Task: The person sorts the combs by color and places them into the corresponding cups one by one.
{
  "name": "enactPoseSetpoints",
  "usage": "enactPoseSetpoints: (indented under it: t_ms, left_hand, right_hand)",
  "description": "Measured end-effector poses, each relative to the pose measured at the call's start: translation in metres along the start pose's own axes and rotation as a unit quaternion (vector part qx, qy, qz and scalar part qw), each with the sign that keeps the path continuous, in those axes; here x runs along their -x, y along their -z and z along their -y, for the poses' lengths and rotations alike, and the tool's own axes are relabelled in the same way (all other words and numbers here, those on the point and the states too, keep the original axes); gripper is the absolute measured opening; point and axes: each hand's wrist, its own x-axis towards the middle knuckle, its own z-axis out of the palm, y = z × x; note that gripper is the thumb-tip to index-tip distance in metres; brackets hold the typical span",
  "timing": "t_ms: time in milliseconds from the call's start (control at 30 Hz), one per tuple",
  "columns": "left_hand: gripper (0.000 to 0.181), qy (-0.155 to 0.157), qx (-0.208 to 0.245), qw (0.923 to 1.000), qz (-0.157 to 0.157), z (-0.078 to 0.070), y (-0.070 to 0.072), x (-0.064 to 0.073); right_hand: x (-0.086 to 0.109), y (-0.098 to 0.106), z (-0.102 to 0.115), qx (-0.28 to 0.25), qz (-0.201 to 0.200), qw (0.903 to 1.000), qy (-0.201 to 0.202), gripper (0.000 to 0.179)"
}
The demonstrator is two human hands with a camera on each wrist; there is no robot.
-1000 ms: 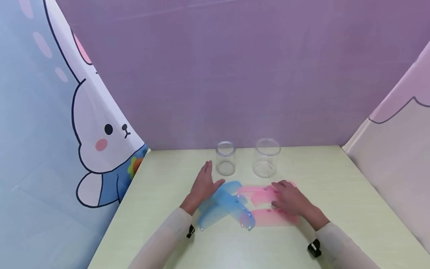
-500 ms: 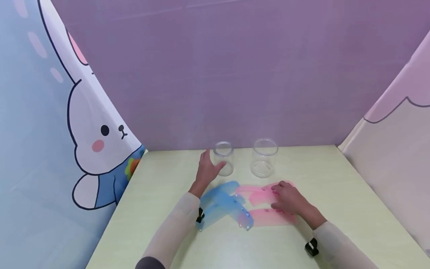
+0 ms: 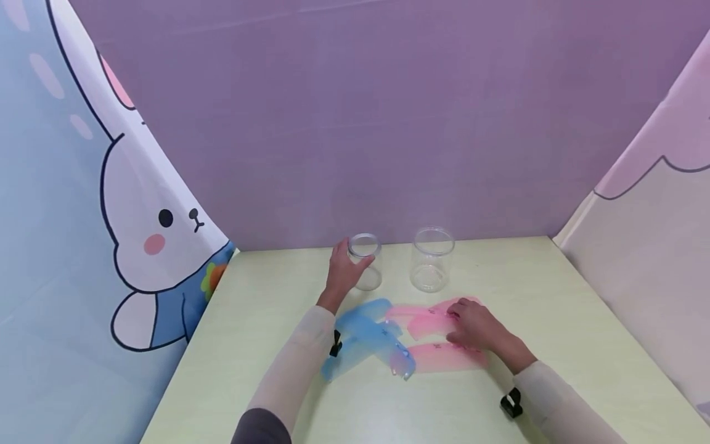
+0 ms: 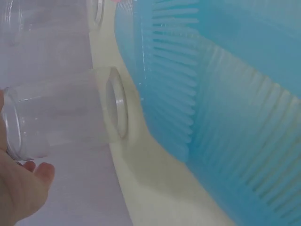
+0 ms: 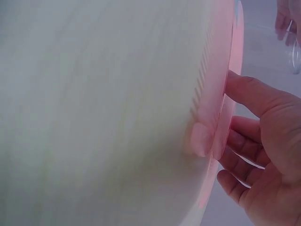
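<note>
The left hand (image 3: 342, 268) of the person is at the upper part of the small clear jar (image 3: 370, 274), which stands upright near the back of the pale table (image 3: 277, 308). Its thumb passes in front of the rim and the other fingers lie on the left side, so the jar is between them. The fingers are spread about as wide as this rim; it cannot be told whether they already grip it. The larger clear jar (image 3: 431, 262) stands upright to the right, apart from the first one.

The right hand (image 3: 477, 324) rests over the pink combs (image 3: 444, 357), which lie on the right side of the group. Its fingers are bent, and in the right wrist view the thumb tip touches the edge of one comb, with the fingertips close to it. Whether this comb is really pinched, one cannot tell. The blue combs (image 3: 371, 336) lie crossed over each other on the left and meet the pink ones in the middle. Behind the table hangs a purple cloth (image 3: 388, 123), and at the left is a printed rabbit (image 3: 138, 209).
</note>
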Motion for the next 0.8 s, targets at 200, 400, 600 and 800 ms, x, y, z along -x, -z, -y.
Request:
enactPoseSetpoints:
  t_ms: [200, 400, 600, 800]
  left_hand:
    - [0.085, -0.004, 0.007, 0.9998, -0.018, 0.0060, -0.0036, -0.0007]
    - [0.082, -0.024, 0.009, 0.9992, -0.030, 0.0055, -0.0065, -0.0026]
    - [0.082, -0.015, 0.011, 0.9992, -0.035, 0.0057, -0.0067, -0.0019]
    - [0.082, -0.019, 0.007, 0.9989, -0.042, 0.0065, -0.0067, -0.0016]
  right_hand:
    - [0.0002, -0.0007, 0.0001, -0.019, 0.002, 0.9998, -0.001, 0.043]
    - [0.0012, 0.0022, -0.0013, -0.018, -0.008, 0.9998, -0.002, 0.044]
    - [0.0002, 0.0024, -0.0022, -0.026, 0.006, 0.9995, -0.019, 0.047]
    - [0.0005, 0.0002, -0.0037, -0.016, -0.013, 0.9998, 0.000, 0.047]
